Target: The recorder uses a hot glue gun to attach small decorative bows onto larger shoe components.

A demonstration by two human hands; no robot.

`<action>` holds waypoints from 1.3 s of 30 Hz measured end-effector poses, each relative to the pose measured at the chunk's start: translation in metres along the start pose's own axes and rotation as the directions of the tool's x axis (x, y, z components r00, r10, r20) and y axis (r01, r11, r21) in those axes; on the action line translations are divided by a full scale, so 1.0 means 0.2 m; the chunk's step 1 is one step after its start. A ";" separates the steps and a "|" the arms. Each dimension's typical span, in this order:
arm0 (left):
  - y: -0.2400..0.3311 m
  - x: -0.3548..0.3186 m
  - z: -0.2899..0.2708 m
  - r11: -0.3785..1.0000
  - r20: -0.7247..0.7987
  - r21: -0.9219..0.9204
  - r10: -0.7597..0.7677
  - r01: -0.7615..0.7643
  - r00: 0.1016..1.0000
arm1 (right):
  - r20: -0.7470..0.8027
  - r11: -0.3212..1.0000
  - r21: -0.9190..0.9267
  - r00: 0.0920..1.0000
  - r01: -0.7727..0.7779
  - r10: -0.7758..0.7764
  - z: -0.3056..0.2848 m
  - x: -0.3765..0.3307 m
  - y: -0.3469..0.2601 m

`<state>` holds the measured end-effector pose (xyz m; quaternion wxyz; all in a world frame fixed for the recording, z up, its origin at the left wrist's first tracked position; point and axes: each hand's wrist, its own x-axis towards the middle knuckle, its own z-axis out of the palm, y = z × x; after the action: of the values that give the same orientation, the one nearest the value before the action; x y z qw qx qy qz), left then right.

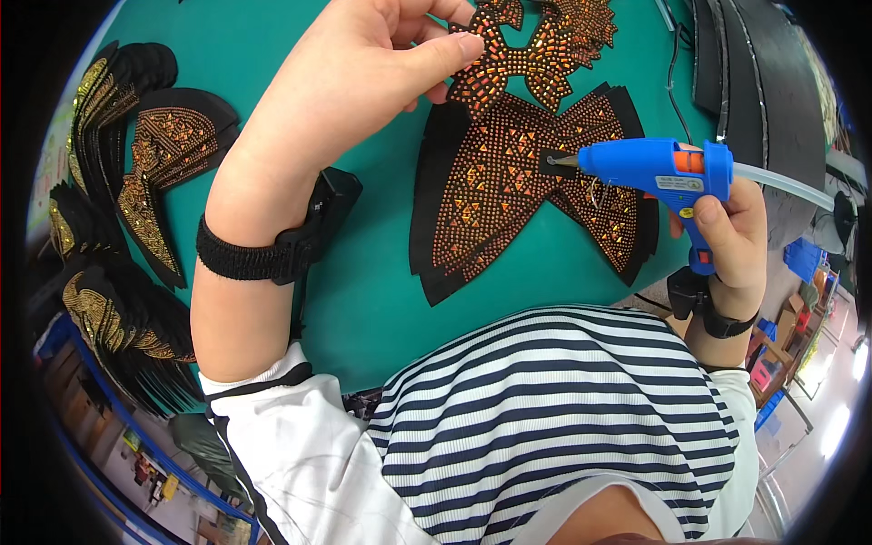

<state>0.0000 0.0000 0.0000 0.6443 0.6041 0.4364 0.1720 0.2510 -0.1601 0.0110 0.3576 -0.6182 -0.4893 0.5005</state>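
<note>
Teal cloth covers the worktable (363, 300), and on it, just in front of the person, lies a black bow-shaped appliqué (509, 182) studded with orange and gold beads. A small black tab (550, 162) sits at its narrow centre. The metal tip of a blue glue gun (656, 173) rests right at that tab. The right hand (731, 232) is clenched around the gun's handle, with a clear glue stick (786, 184) poking out of the back toward the right. Above the bow, a smaller beaded orange piece (522, 50) is pinched at its edge between the thumb and fingers of the left hand (363, 68). That wrist wears a black elastic band (241, 259) with a dark device clipped to it. Off to the left, stacks of similar black beaded pieces (136, 154) fan out across the cloth, well apart from the bow. Dark curved strips (754, 73) lie at the far right of the table. A navy-and-white striped shirt (563, 400) fills the near edge.
</note>
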 end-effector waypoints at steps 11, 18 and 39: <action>-0.02 0.00 0.00 0.998 0.023 -0.054 0.033 -0.031 0.999 | -0.026 1.000 -0.015 1.000 0.003 -0.003 0.00 -0.02 0.00; -0.02 -0.01 0.00 0.998 0.038 -0.053 0.042 -0.040 0.998 | -0.023 1.000 -0.026 1.000 -0.008 0.007 -0.01 -0.03 -0.01; -0.09 -0.03 0.08 0.983 0.109 0.138 0.109 -0.124 0.988 | -0.119 0.990 0.135 0.993 0.038 -0.022 -0.13 -0.09 -0.07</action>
<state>0.0035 -0.0187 -0.0153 0.6091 0.6814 0.3784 0.1466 0.2730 -0.1722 0.0350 0.4349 -0.6131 -0.4410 0.4904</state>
